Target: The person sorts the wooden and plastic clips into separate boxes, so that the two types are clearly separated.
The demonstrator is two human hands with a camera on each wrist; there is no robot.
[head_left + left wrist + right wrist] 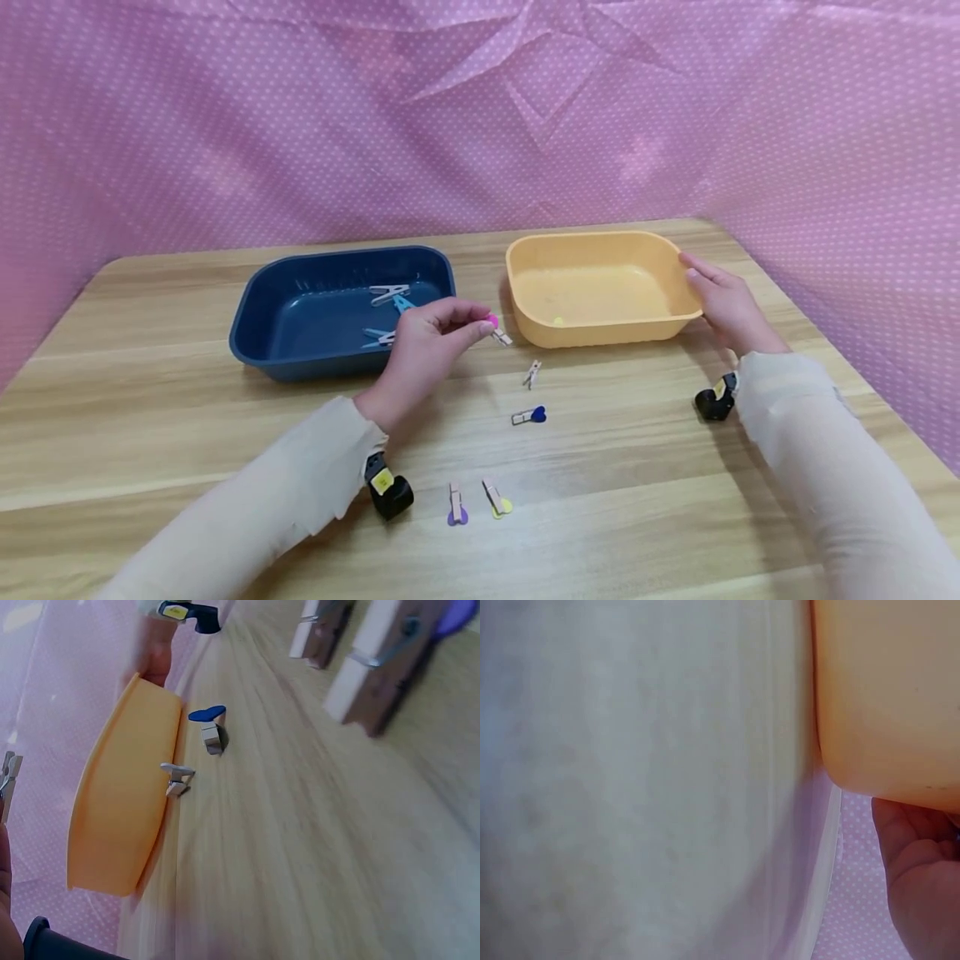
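My left hand (431,346) pinches a small wooden clothespin (502,337) with a pink decoration between thumb and fingertips. It is held up in the gap between the navy bin (300,367) and the yellow bin (600,335). At the yellow bin's right end, my right hand (727,304) grips the rim and side wall; some of its fingers are hidden. A yellow piece (558,321) shows inside that bin. Just in front of the bin lie a plain-looking clothespin (532,375) and one with a dark blue heart (530,416).
Nearer the front of the wooden table (615,500) lie a clothespin with a purple heart (456,505) and one with a yellow heart (496,497). White and blue clothespins (389,293) lie in the navy bin. A pink dotted cloth (480,125) hangs behind.
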